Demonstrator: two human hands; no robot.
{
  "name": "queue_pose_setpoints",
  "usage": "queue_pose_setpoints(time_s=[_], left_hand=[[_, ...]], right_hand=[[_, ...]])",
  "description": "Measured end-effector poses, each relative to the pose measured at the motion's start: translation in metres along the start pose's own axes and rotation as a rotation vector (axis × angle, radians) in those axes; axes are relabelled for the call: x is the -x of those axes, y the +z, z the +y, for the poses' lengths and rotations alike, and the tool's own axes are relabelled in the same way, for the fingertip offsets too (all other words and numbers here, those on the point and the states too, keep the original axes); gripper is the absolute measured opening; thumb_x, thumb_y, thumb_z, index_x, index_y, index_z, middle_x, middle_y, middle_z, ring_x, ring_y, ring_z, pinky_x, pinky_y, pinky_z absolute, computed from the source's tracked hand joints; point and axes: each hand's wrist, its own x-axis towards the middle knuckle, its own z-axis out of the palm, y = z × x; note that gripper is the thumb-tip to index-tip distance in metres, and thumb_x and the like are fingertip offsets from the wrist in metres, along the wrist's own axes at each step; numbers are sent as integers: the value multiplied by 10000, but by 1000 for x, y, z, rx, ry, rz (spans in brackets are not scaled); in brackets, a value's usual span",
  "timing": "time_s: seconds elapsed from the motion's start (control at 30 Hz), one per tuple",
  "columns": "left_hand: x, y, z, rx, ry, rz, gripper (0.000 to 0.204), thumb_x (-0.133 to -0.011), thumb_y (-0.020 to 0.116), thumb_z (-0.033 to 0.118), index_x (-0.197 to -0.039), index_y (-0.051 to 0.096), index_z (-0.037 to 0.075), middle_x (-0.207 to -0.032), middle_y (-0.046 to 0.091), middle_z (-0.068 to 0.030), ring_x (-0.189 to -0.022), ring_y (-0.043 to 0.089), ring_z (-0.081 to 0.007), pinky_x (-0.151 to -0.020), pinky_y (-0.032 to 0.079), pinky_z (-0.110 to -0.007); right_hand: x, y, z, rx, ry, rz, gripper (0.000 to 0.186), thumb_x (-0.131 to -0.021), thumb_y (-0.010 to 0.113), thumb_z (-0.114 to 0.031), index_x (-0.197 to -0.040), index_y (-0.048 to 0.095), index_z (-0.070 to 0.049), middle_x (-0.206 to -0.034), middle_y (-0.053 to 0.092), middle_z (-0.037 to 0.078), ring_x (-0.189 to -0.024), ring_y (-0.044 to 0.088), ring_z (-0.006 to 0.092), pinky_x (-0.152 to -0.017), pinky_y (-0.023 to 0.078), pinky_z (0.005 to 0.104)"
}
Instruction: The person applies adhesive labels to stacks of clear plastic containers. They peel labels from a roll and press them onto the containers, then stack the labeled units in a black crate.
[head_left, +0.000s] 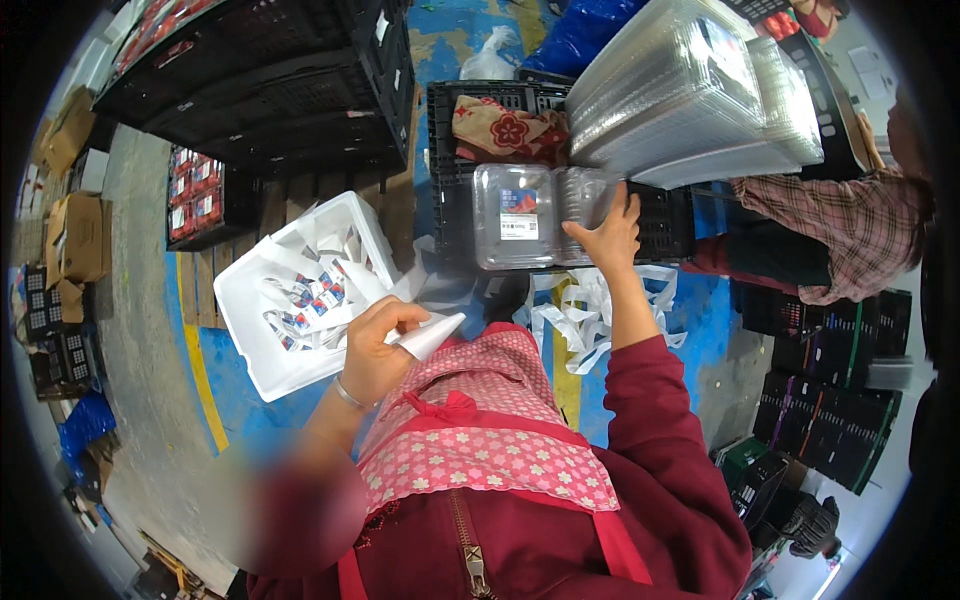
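Labelling step: left hand (pixel 372 345) pinches a white paper label backing (pixel 430 335); right hand (pixel 607 235), fingers spread, steadies the clear plastic clamshell box (pixel 520 215); next, precise placement.

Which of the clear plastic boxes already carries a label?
The single clear box on the black crate, touched by the right hand. It has a label on its lid; the tall stack of clear boxes behind shows none.

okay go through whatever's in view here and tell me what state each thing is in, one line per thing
Clear clamshell container: open, empty, labelled, lying on a black crate.
Left hand: fingers pinched on a white backing strip.
Right hand: flat on the container.
White foam box: open, holding label strips.
Stack of clear containers: nested, tilted.
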Motion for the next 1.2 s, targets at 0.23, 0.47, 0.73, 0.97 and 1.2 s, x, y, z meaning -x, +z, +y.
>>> queue_pose_setpoints(time_s=[0.23, 0.47, 0.73, 0.97, 1.2], left_hand=[[-34, 18, 31, 487, 2, 171, 233, -756, 757, -38, -928, 608, 14, -860, 619, -73, -764, 609, -176, -754, 506, -266], [-72, -1, 33, -70, 252, 44, 240, -698, 821, -9, -883, 676, 37, -816, 650, -76, -718, 626, -172, -619, 489, -278], [-123, 25, 102, 724, 34, -99, 304, -801, 747, -60, -1015, 549, 28, -955, 646, -82, -888, 635, -116, -814, 521, -248], [-123, 27, 101, 652, 49, -25, 257, -772, 793, -8, -980, 644, 23, -891, 634, -40, -801, 603, -92, -713, 478, -231], [-104, 47, 73, 576, -29, -25, 206, -769, 799, -5, -910, 655, 38, -885, 639, -22, -802, 607, -79, -705, 476, -218]], right_hand=[[9, -9, 8, -82, -155, 174, 746, -678, 764, -314, -1363, 493, -194, -1321, 453, 154, -1114, 520, 413, -885, 441, 536], [50, -231, -38, -283, -749, 459, 639, -617, 827, -164, -1218, 623, -87, -1270, 490, 146, -1200, 482, 339, -950, 445, 419], [-189, -330, 54, 23, -246, 367, 759, -711, 759, -565, -1326, 607, -147, -1300, 602, 191, -1216, 567, 340, -1021, 430, 402], [-100, -237, -26, -256, -729, 707, 466, -813, 775, -305, -1169, 644, -35, -1064, 687, 166, -934, 684, 287, -825, 510, 394], [57, -153, -76, -1184, -524, -620, 204, -779, 789, -115, -954, 745, -19, -962, 708, 120, -880, 655, 195, -765, 509, 296]])
